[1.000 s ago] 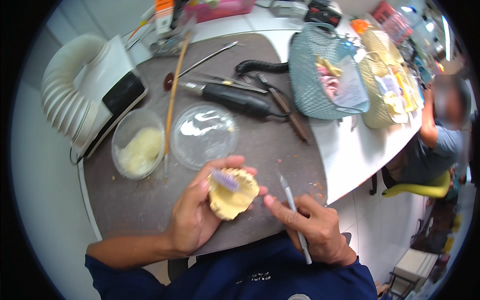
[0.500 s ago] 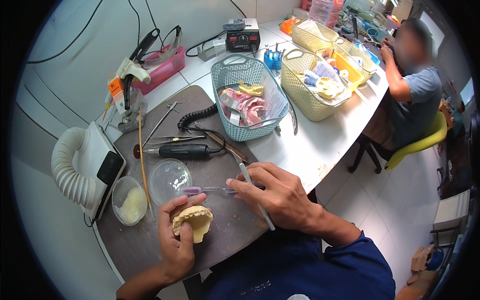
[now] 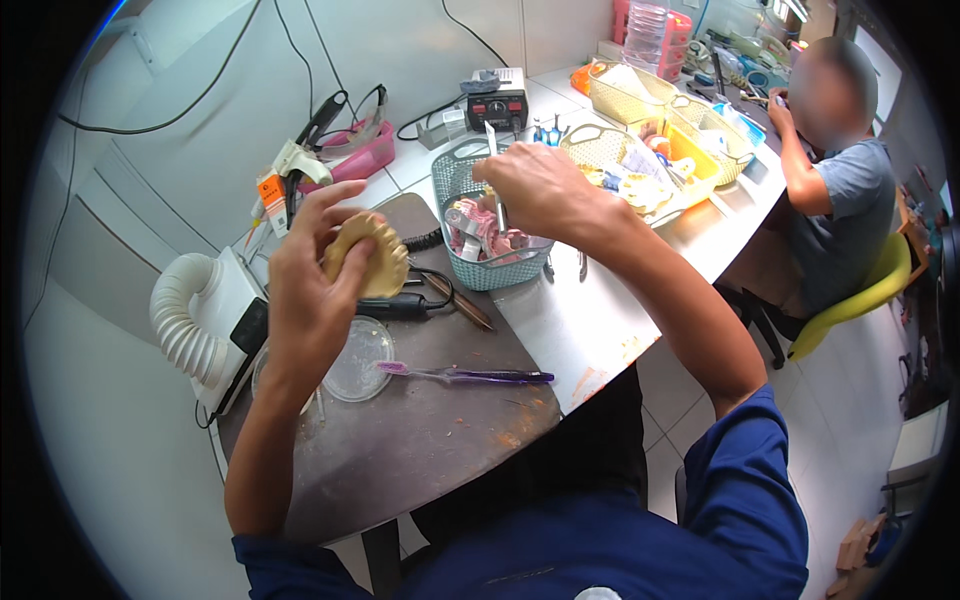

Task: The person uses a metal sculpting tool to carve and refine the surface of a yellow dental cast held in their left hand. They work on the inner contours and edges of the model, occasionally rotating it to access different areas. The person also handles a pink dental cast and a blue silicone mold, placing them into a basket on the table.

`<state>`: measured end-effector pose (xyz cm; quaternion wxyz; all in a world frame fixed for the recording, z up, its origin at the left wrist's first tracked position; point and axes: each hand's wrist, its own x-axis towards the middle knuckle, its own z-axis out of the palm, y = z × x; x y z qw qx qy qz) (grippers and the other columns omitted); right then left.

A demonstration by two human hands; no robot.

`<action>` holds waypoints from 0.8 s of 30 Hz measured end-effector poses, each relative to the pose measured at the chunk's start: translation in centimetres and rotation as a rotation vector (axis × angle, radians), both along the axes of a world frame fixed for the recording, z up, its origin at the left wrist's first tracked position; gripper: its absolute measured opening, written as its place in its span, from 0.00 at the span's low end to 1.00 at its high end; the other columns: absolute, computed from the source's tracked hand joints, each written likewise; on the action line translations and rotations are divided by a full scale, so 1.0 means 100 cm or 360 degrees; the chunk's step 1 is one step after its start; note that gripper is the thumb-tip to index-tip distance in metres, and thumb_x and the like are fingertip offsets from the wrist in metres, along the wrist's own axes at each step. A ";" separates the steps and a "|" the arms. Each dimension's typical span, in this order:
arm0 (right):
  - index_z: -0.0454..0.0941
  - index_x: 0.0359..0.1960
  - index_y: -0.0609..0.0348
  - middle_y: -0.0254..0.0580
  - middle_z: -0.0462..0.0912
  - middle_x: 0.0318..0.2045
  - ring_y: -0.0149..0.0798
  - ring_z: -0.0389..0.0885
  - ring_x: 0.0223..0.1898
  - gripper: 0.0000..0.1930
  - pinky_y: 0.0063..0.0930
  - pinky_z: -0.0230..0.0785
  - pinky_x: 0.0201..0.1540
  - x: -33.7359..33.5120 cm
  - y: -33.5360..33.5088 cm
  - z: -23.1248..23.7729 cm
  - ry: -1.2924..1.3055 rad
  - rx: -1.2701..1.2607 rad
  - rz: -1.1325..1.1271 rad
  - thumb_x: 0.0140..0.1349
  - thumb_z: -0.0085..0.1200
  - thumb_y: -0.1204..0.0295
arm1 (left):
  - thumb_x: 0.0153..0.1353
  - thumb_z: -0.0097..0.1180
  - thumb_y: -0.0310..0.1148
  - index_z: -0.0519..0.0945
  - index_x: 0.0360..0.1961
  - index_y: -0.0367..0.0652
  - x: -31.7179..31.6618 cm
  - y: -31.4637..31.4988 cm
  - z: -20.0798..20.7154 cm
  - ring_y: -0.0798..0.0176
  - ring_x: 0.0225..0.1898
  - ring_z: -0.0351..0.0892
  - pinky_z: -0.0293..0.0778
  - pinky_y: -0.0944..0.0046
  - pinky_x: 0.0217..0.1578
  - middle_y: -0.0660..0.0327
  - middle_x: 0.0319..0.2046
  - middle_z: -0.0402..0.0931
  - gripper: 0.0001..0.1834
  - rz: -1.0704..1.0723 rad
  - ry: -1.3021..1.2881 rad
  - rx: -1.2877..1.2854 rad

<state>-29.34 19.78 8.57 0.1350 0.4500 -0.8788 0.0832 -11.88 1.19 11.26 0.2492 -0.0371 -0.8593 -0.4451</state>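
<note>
My left hand is closed around a yellow plaster dental model, raised above the bench with its row of teeth toward the right. A slim silver-white hand tool stands nearly upright in my right hand, over the far right part of the teal basket. Pink dental pieces lie in that basket. Whether my right fingers also touch something inside is hidden by the hand. A purple toothbrush lies on the grey bench mat.
A round clear lid, a black handpiece and a white hose unit surround the mat's left side. Cream baskets stand at the back right. A pink tray lies behind. Another person sits at the right.
Both hands have risen and moved away from me. The left has turned the dental model; the right has gone from near the toothbrush to the teal basket, still with the tool.
</note>
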 end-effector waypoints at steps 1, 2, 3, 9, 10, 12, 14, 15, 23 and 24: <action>0.84 0.41 0.61 0.56 0.85 0.32 0.53 0.85 0.38 0.14 0.44 0.75 0.42 0.001 -0.008 0.009 -0.0183 0.0244 -0.0052 0.52 0.57 0.81 | 0.64 0.51 0.19 0.77 0.50 0.39 -0.012 -0.003 -0.003 0.68 0.46 0.78 0.73 0.68 0.50 0.60 0.44 0.79 0.14 0.0017 0.0064 -0.0015; 0.84 0.40 0.61 0.56 0.85 0.32 0.54 0.85 0.38 0.13 0.44 0.75 0.41 -0.003 -0.013 0.005 -0.0201 0.0231 -0.0001 0.52 0.56 0.81 | 0.64 0.52 0.20 0.77 0.50 0.38 -0.021 -0.007 -0.004 0.68 0.46 0.78 0.73 0.68 0.50 0.60 0.43 0.80 0.14 0.0022 0.0035 -0.0069; 0.84 0.40 0.60 0.55 0.85 0.32 0.55 0.84 0.38 0.13 0.44 0.75 0.41 -0.012 -0.012 -0.002 -0.0214 0.0226 0.0032 0.52 0.56 0.81 | 0.64 0.53 0.21 0.77 0.51 0.38 -0.032 -0.009 -0.004 0.69 0.46 0.78 0.73 0.68 0.50 0.59 0.43 0.80 0.14 0.0011 0.0012 -0.0114; 0.84 0.39 0.60 0.52 0.86 0.31 0.50 0.86 0.34 0.08 0.42 0.76 0.39 -0.011 0.016 -0.001 -0.0295 -0.0819 -0.0009 0.59 0.58 0.73 | 0.60 0.56 0.25 0.81 0.46 0.35 -0.075 -0.004 -0.009 0.62 0.44 0.81 0.75 0.64 0.48 0.55 0.41 0.82 0.12 0.0103 0.0111 -0.0341; 0.84 0.42 0.58 0.51 0.86 0.32 0.48 0.87 0.34 0.09 0.40 0.75 0.39 0.000 0.025 0.009 -0.0344 -0.0928 -0.0020 0.61 0.58 0.71 | 0.59 0.56 0.25 0.81 0.45 0.36 -0.082 -0.003 -0.010 0.60 0.44 0.81 0.75 0.63 0.47 0.54 0.41 0.82 0.13 0.0123 0.0099 -0.0443; 0.83 0.45 0.57 0.49 0.87 0.34 0.43 0.87 0.34 0.11 0.36 0.75 0.40 0.013 0.044 0.020 -0.0333 -0.1112 -0.0019 0.63 0.58 0.70 | 0.58 0.56 0.25 0.82 0.45 0.36 -0.097 0.005 -0.014 0.53 0.42 0.82 0.75 0.59 0.46 0.49 0.38 0.81 0.14 0.0008 0.0084 -0.0496; 0.83 0.45 0.59 0.48 0.87 0.33 0.38 0.87 0.34 0.10 0.31 0.76 0.39 0.030 0.057 0.024 -0.0443 -0.1235 0.0000 0.64 0.58 0.71 | 0.57 0.56 0.24 0.82 0.45 0.35 -0.114 0.012 -0.024 0.52 0.42 0.82 0.75 0.58 0.46 0.48 0.38 0.81 0.14 -0.0150 0.0016 -0.0553; 0.82 0.46 0.60 0.47 0.87 0.33 0.36 0.87 0.34 0.11 0.29 0.76 0.39 0.037 0.063 0.023 -0.0471 -0.1279 0.0026 0.64 0.58 0.71 | 0.57 0.56 0.24 0.82 0.45 0.35 -0.121 0.017 -0.028 0.51 0.42 0.82 0.75 0.57 0.47 0.47 0.39 0.80 0.14 -0.0235 -0.0017 -0.0582; 0.80 0.43 0.64 0.44 0.87 0.38 0.31 0.87 0.38 0.08 0.25 0.78 0.40 0.093 0.084 0.005 -0.0591 -0.1402 0.0250 0.63 0.57 0.82 | 0.70 0.51 0.34 0.79 0.51 0.29 -0.076 0.051 -0.002 0.62 0.34 0.84 0.77 0.65 0.35 0.49 0.39 0.82 0.17 -0.0338 -0.0241 -0.0155; 0.80 0.43 0.64 0.45 0.87 0.39 0.32 0.87 0.39 0.08 0.26 0.79 0.40 0.098 0.078 -0.003 -0.0567 -0.1430 0.0364 0.62 0.58 0.83 | 0.72 0.49 0.37 0.78 0.51 0.30 -0.062 0.045 -0.001 0.64 0.35 0.84 0.78 0.65 0.35 0.51 0.40 0.82 0.19 -0.0547 -0.0481 0.0142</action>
